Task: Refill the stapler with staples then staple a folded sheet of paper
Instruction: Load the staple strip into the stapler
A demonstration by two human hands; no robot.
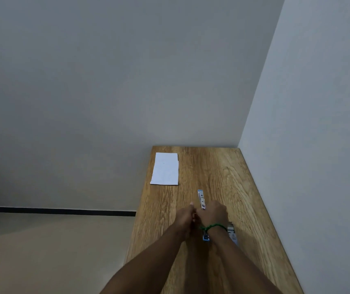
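**Refill under way, paper waiting**

Near the middle of the light oak-grain wooden table (222, 172), I have both hands closed in on the small blue-and-silver stapler (201, 199). It lies opened out flat: its metal top sticks out on the far side of my hands, and a blue end (206, 238) shows under my right wrist on the near side.

I judge this to be the refill step. My left hand (185, 218) is curled with thumb and fingertips pinched at the gap between the hands; I take it to be a strip of staples, but it is too small to tell. My right hand (213, 215), with a green cord bracelet (214, 225) on its wrist, is folded down over the stapler's middle, steadying it. Both forearms run straight out from me, wrists almost touching.

A small grey-white box (232, 232), probably the staple packet, lies just right of my right wrist.

Next I need the strip seated in the channel and the top swung shut. Then comes the folded white sheet of paper (165, 169), lying flat at the far left corner, well apart from my hands.
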